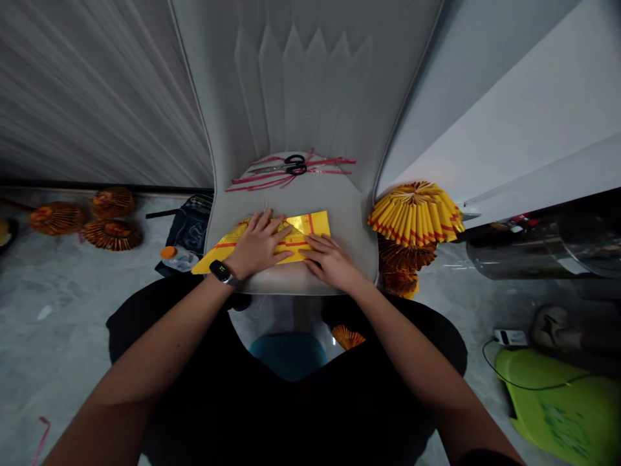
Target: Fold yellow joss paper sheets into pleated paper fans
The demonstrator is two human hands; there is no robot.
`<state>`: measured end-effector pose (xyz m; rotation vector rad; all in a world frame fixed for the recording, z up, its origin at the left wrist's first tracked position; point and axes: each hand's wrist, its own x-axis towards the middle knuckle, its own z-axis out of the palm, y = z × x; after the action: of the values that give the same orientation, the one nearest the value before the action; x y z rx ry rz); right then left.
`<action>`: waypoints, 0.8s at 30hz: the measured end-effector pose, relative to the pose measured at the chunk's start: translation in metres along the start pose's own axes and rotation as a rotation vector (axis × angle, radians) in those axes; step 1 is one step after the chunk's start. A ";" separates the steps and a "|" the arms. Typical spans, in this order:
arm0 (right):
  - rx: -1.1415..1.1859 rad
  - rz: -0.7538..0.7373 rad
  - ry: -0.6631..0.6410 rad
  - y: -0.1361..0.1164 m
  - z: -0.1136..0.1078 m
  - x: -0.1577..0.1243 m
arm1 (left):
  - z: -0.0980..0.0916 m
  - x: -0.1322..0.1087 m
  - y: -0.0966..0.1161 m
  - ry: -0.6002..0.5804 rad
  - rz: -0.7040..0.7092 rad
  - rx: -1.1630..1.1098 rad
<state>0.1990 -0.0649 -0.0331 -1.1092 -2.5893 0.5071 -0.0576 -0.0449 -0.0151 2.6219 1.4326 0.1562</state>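
I am leaning over a grey padded chair (352, 223), working on its seat. On the seat lies a sheet of yellow paper (310, 223) with red stripes, folded into a slanting shape – one corner juts past the seat's front-left edge. Both hands lie open and flat on it, palms down, gripping nothing: my left hand (257, 244), with a black smartwatch (222, 272) on the wrist, presses near the middle, and my right hand (330, 262) rests just beside it on the lower edge, fingers spread. Flat, spread fingers suit a crease well – even pressure, sliding outward from the centre, keeps the layers from shifting and the red stripes lined up.

Behind the paper, black-handled scissors (295, 167) rest among loose red paper strips (332, 162) on the seat. To the right of the chair sits a fan of pleated yellow paper (414, 213), with darker pleated rounds (407, 255) beneath it. More brown-and-gold pleated rounds (57, 218) lie on the concrete floor (48, 362) to the left, near a dark bag (191, 226).
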 end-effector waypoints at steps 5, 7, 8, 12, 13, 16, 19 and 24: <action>-0.044 0.070 -0.126 -0.008 -0.020 0.000 | -0.002 -0.001 0.002 -0.004 -0.067 0.025; -0.054 0.099 -0.182 -0.011 -0.031 0.000 | -0.002 -0.001 0.002 -0.024 -0.077 0.034; -0.060 0.113 -0.209 -0.012 -0.036 0.000 | -0.001 0.000 0.002 -0.034 -0.080 0.040; -0.107 0.178 -0.301 -0.021 -0.053 -0.004 | -0.001 0.000 0.001 -0.055 -0.080 0.060; -0.125 0.198 -0.320 -0.024 -0.056 -0.005 | -0.001 0.000 0.001 -0.056 -0.077 0.067; -0.163 0.242 -0.366 -0.033 -0.061 -0.014 | -0.001 0.000 0.002 -0.057 -0.081 0.079; -0.165 0.296 -0.373 -0.037 -0.065 -0.023 | -0.001 0.000 0.001 -0.060 -0.088 0.057; -0.160 0.379 -0.405 -0.028 -0.083 -0.023 | -0.001 0.001 0.001 -0.061 -0.092 0.029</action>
<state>0.2281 -0.0824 0.0505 -1.7278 -2.8004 0.6767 -0.0561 -0.0447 -0.0134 2.5530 1.5426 0.0443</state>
